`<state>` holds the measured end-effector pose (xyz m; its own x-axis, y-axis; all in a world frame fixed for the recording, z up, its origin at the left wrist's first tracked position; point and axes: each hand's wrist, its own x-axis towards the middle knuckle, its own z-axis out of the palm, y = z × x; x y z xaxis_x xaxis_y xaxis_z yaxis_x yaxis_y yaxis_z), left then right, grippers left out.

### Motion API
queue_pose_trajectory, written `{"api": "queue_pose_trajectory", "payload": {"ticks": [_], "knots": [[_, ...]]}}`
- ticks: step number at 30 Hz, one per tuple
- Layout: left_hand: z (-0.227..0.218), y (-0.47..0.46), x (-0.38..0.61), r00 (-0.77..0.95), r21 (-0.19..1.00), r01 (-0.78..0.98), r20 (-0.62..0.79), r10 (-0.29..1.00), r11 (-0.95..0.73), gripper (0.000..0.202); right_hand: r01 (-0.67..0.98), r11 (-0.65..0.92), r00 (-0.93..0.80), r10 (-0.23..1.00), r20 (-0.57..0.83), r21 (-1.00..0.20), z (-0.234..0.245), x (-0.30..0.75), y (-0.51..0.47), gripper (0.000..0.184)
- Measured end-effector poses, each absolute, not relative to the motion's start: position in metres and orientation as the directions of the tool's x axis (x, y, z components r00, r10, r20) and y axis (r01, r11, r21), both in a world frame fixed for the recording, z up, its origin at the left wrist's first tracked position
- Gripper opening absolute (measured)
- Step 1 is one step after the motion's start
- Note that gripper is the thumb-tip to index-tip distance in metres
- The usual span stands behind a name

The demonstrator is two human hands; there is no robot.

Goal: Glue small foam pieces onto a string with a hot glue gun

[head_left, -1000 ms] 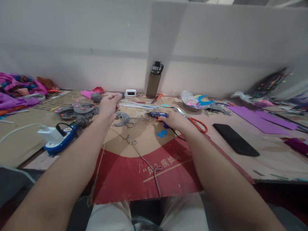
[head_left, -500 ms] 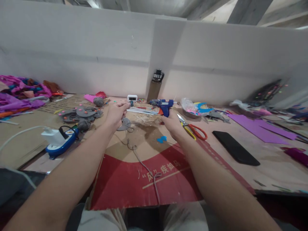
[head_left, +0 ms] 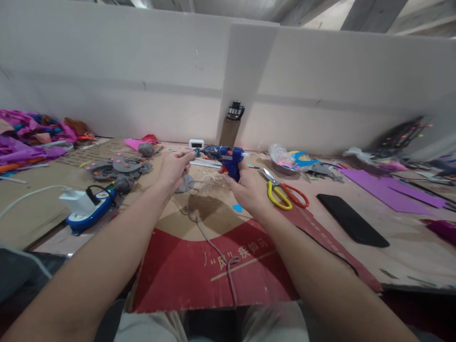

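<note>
The glue gun (head_left: pixel 228 159) has come up off the table in the last second: it was lying flat under the right hand (head_left: pixel 249 187), then standing raised a little to the right, and now it is swinging across so that its nozzle is pointing left, almost touching the small grey piece (head_left: pixel 195 152) that the left hand (head_left: pixel 174 166) is holding up. The right grip is clamped around the gun's handle. The left grip is pinched shut on the piece, which has hardly moved all the while. To my eye that is bringing tool and piece together, just above the table and between the two grips. A single grey cord (head_left: pixel 213 244) is hanging from under the left grip and trailing back toward the person across one red and brown cardboard sheet (head_left: pixel 178 270). Just below the right grip one small blue cut-out (head_left: pixel 237 208) is lying on the cardboard. To the right of that grip what look like two pairs of scissors are lying together, one yellow-handled (head_left: pixel 280 199) and one red-handled (head_left: pixel 297 194), with one black phone (head_left: pixel 351 219) further right. Beyond the grips one bottle (head_left: pixel 231 126) and one small white clock (head_left: pixel 196 143) are standing by the wall. Left of the left grip two grey yarn balls (head_left: pixel 124 183) and one blue power strip (head_left: pixel 89 209) are sitting.
</note>
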<state>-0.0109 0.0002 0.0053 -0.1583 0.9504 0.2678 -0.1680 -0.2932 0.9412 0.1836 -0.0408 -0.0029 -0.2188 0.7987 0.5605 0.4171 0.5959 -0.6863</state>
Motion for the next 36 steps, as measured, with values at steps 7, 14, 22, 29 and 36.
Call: {"api": "queue_pose_trajectory", "payload": {"ticks": [7, 14, 22, 29, 36], "knots": [[0.0071, -0.0035, -0.007, -0.137, 0.942, -0.168, 0.269, 0.953, -0.29, 0.016, 0.448, 0.594, -0.209, 0.797, 0.567, -0.669, 0.0014, 0.1835, -0.0438, 0.018], [0.0083, -0.0066, -0.0034, -0.124, 0.956, -0.119, 0.254, 0.959, -0.268, 0.014, 0.477, 0.572, -0.199, 0.81, 0.552, -0.667, 0.0013, 0.1822, -0.0446, 0.021], [0.0071, -0.0051, -0.0034, -0.141, 0.944, -0.127, 0.288, 0.947, -0.305, 0.014, 0.47, 0.58, -0.202, 0.804, 0.559, -0.665, -0.001, 0.1828, -0.0436, 0.018], [0.0056, -0.0034, -0.0032, -0.129, 0.948, -0.093, 0.292, 0.948, -0.304, 0.015, 0.443, 0.567, -0.201, 0.817, 0.54, -0.694, -0.002, 0.1819, -0.0444, 0.012], [0.0073, -0.0045, -0.0031, -0.149, 0.94, -0.12, 0.302, 0.942, -0.32, 0.015, 0.453, 0.573, -0.196, 0.812, 0.55, -0.683, -0.0041, 0.1822, -0.0429, 0.013]]}}
